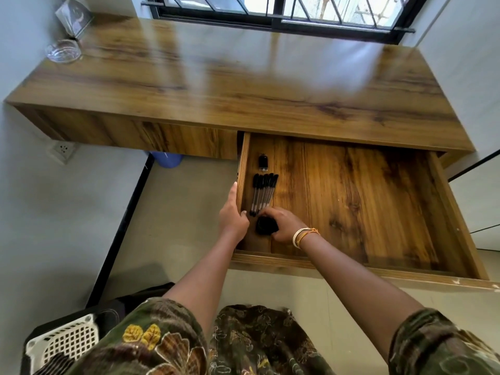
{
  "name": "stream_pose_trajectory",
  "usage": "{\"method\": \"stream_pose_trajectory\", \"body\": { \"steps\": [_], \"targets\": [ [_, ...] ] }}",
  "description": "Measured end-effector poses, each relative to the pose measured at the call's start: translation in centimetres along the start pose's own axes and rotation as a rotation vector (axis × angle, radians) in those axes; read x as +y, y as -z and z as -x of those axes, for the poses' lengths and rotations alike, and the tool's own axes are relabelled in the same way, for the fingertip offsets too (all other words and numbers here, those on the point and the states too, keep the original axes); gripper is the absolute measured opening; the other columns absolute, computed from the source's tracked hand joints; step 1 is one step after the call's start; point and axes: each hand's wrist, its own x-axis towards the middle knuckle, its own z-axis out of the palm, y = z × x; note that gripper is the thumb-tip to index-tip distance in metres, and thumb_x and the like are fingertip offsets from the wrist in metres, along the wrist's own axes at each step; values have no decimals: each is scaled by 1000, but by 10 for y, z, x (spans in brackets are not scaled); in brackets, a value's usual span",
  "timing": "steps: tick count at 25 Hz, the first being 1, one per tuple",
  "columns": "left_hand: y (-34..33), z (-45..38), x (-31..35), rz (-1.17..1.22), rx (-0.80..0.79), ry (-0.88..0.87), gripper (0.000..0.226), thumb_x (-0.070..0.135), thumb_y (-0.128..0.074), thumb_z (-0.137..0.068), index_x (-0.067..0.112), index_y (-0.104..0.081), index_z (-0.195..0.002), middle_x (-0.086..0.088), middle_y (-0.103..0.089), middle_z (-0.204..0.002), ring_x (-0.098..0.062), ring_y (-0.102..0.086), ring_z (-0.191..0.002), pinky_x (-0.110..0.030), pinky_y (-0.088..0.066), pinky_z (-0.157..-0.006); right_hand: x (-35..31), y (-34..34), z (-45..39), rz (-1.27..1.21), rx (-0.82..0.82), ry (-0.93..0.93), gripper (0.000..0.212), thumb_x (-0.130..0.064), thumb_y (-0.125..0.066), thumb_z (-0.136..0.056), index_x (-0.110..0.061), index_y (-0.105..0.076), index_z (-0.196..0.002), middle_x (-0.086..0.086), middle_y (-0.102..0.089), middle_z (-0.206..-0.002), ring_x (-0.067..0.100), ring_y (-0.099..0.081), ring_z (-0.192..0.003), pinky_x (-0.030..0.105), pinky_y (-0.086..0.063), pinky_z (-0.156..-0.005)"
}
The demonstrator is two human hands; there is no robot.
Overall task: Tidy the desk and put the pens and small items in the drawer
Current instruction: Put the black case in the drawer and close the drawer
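**Inspector:** Your drawer (351,201) stands pulled out from under the front edge of the wooden desk (216,85), at its right half. Confirm your left hand (232,215).

**Operator:** On the drawer's left wall.

**Inspector:** Agreed. Your fingers lie straight along the outside of that wall and your thumb hooks over its top edge, so you hold the wall between them. Your right hand (284,226)?

**Operator:** Inside the drawer, near the front left corner.

**Inspector:** Noted. Your fingers are curled down over a small black object (263,226) that sits on the drawer floor; you grip it from above. I cannot tell what the object is. Bangles (303,235) sit on that wrist.

**Operator:** And the pens?

**Inspector:** A row of black-capped pens (263,194) lies side by side on the drawer floor, close along the left wall, caps toward the desk. Their near ends lie just beside your right fingertips. Beyond them, nearer the back left corner, lies a small black and clear item (263,161), apart from the pens.

**Operator:** The desk top?

**Inspector:** At its back left corner you have a glass ashtray (63,51), and behind it a clear upright stand (73,17).
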Motion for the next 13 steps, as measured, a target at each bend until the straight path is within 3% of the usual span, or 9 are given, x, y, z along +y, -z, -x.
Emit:
{"method": "stream_pose_trajectory", "body": {
  "steps": [6,10,13],
  "targets": [
    [-2,-1,-1,-10,4,2,82,-1,-55,-90,28,-13,-154,-10,-43,-146,-28,-48,-129,-35,-44,-101,-4,-6,1,-4,-22,-47,78,2,-73,-74,-24,-36,-138,11,-57,-127,28,-59,-112,36,-57,-84],
    [-1,-4,-1,-50,16,-5,80,0,-54,-91,26,-11,-153,-12,-46,-143,-29,-49,-127,-36,-45,-99,-1,-7,4,-76,0,-85,81,-6,-78,-71,-23,-38,-139,10,-54,-130,28,-54,-118,38,-53,-93],
    [-2,-4,-2,-98,27,-2,80,2,-54,-91,25,-11,-153,-13,-48,-141,-29,-51,-124,-38,-47,-97,7,-7,14,-227,40,-219,87,-11,-83,-68,-21,-37,-141,11,-49,-135,29,-49,-125,41,-48,-101]
  ]
}}
